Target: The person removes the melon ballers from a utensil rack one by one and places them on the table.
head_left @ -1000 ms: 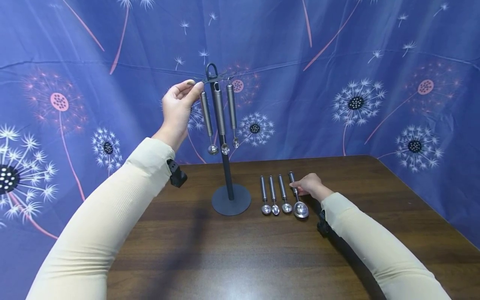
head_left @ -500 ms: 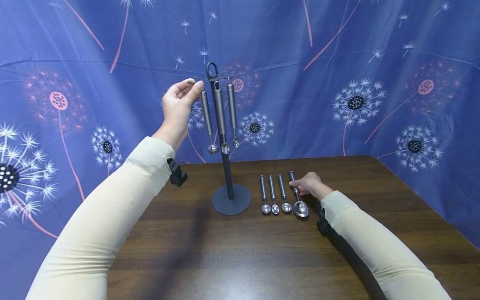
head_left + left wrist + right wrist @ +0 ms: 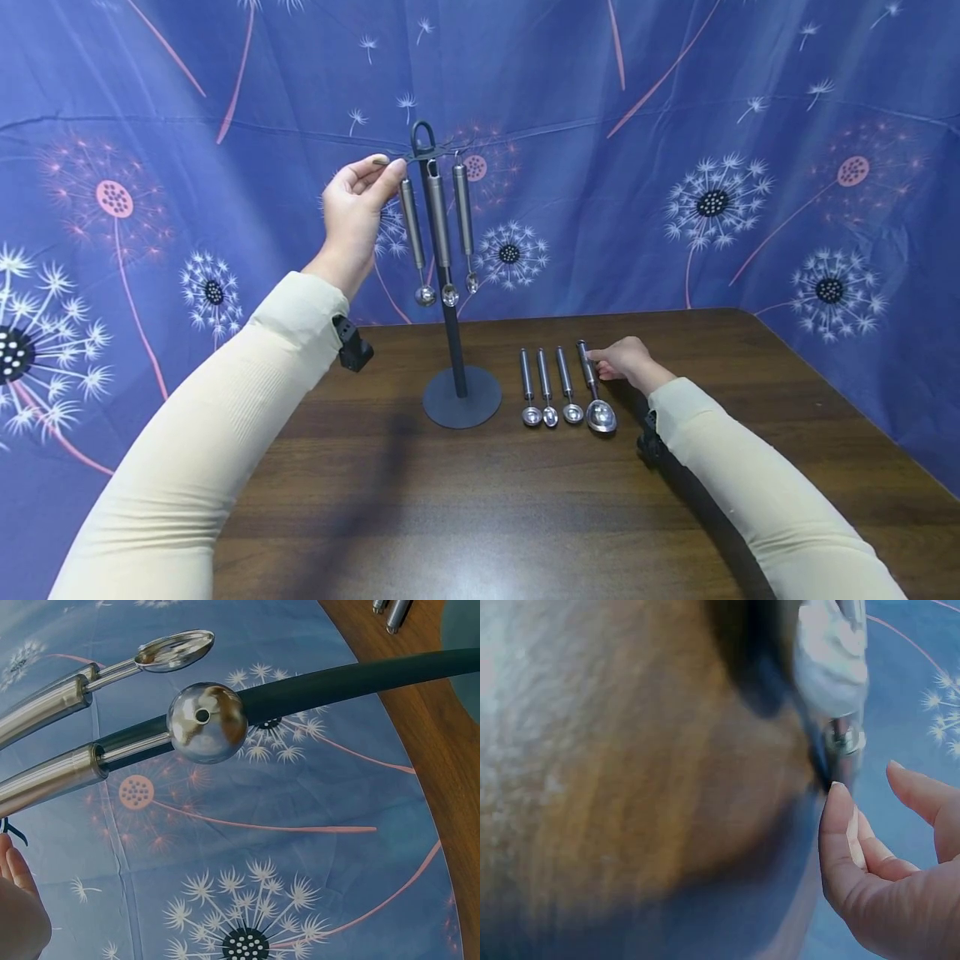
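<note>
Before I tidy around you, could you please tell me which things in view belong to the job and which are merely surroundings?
Seemingly part of the job:
dark stand, held by left fingers
three hanging utensils
largest spoon, nearest the right fingers
three smaller spoons beside it

Seemingly just surroundings:
wooden table
patterned blue cloth
wrist cameras

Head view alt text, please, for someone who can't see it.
A left hand pinches a dark stand near its top; three metal utensils hang from it. The right hand is at the handle of the largest utensil, rightmost of four in a row on a wooden table, before blue dandelion-patterned cloth.
</note>
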A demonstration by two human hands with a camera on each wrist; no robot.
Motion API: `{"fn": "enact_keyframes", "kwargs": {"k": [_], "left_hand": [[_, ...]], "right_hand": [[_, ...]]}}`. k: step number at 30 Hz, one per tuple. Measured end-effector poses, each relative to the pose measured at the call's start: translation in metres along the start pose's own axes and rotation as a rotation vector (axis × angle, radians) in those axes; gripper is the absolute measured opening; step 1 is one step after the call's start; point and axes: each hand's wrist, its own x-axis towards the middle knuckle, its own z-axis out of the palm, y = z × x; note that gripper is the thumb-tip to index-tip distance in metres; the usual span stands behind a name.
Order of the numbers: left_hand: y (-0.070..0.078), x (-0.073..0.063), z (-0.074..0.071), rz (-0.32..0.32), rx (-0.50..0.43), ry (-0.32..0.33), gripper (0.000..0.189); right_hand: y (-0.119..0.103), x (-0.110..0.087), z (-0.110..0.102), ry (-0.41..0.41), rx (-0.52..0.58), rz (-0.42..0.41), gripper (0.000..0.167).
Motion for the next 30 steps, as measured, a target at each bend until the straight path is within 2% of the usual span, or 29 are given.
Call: {"fn": "enact_keyframes", "kwargs": {"k": [3, 13, 23, 30], "left_hand": [[-0.001, 0.0, -0.001, -0.003, 0.002, 0.002, 0.018], [0.001, 0.0, -0.001, 0.001, 0.008, 0.002, 0.018], [0.003, -0.001, -0.003, -0.002, 0.076, -0.01, 0.025], [0.003, -0.001, -0.004, -0.016, 0.075, -0.006, 0.025]], "right_hand": [[-0.004, -0.003, 0.0, -0.027, 0.044, -0.036, 0.035], [-0.019, 0.002, 0.004, -0.105, 0.169, -0.147, 0.045], [-0.047, -0.005, 0.017, -0.132, 0.218, -0.156, 0.043], [-0.063, -0.015, 0.026, -0.157, 0.225, -0.153, 0.045]]}}
